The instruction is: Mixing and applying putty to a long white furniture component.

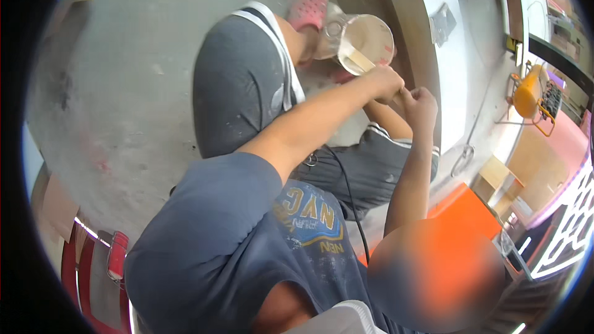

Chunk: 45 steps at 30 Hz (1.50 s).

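Observation:
My left hand is closed at the near rim of a round white bucket. A pale flat strip slants across the bucket's mouth and runs up to that hand, whose fingers appear wrapped round its end. Right beside it, my right hand has its fingers pinched together, and its fingertips meet those of the left. Whatever lies in that pinch is too small to make out. Pinkish-red smears mark the bucket's inner wall.
Just left of the bucket is my foot in a pink clog. A white ledge rises to the right, with a grey patch on it. An orange panel stands near my right elbow. A yellow-orange machine sits farther right.

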Each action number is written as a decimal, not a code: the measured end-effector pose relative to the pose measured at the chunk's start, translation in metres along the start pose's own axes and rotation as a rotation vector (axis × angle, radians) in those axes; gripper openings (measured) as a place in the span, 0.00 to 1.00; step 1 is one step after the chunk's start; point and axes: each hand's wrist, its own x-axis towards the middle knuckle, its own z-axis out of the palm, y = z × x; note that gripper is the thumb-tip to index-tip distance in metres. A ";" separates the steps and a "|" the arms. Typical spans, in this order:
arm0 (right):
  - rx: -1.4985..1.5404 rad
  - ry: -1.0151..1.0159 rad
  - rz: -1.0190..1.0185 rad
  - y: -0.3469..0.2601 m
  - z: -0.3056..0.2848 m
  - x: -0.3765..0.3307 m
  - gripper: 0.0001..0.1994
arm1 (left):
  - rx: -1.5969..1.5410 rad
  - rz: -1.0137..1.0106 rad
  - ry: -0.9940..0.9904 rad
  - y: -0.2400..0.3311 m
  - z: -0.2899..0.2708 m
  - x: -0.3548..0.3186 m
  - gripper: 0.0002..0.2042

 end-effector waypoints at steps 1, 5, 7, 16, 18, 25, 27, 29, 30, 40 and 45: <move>0.009 0.082 -0.033 -0.004 0.002 -0.004 0.16 | 0.051 -0.012 0.016 0.000 0.003 -0.001 0.12; -0.056 0.143 -0.121 -0.020 0.021 -0.005 0.16 | 0.173 -0.104 0.347 -0.009 -0.008 -0.012 0.11; -0.095 0.144 -0.212 -0.024 0.035 -0.010 0.16 | 0.079 -0.210 0.225 0.000 -0.028 -0.033 0.10; -0.137 0.049 -0.186 -0.050 0.048 -0.026 0.15 | 0.032 0.233 1.044 0.003 -0.156 -0.175 0.06; -0.122 0.040 -0.184 -0.050 0.053 -0.021 0.14 | -0.011 0.075 1.153 -0.012 -0.175 -0.244 0.06; 0.418 -0.497 0.167 -0.034 0.062 -0.002 0.09 | -0.218 -0.908 1.028 -0.135 -0.067 -0.425 0.13; 0.279 -0.561 0.104 -0.061 0.042 -0.022 0.08 | -0.263 -1.116 0.848 -0.196 0.026 -0.483 0.14; -0.181 -0.709 0.098 -0.051 0.052 0.003 0.09 | -0.073 -1.018 0.556 -0.204 0.087 -0.486 0.17; -0.264 -0.675 0.013 -0.041 0.059 0.013 0.11 | -0.294 -1.018 0.553 -0.191 0.102 -0.474 0.17; -0.236 -0.171 -0.276 -0.051 0.085 0.039 0.14 | -0.012 -0.692 0.494 -0.195 0.098 -0.401 0.15; 0.385 0.085 -0.504 -0.092 0.057 0.001 0.14 | 0.094 -0.649 0.448 -0.183 0.066 -0.391 0.15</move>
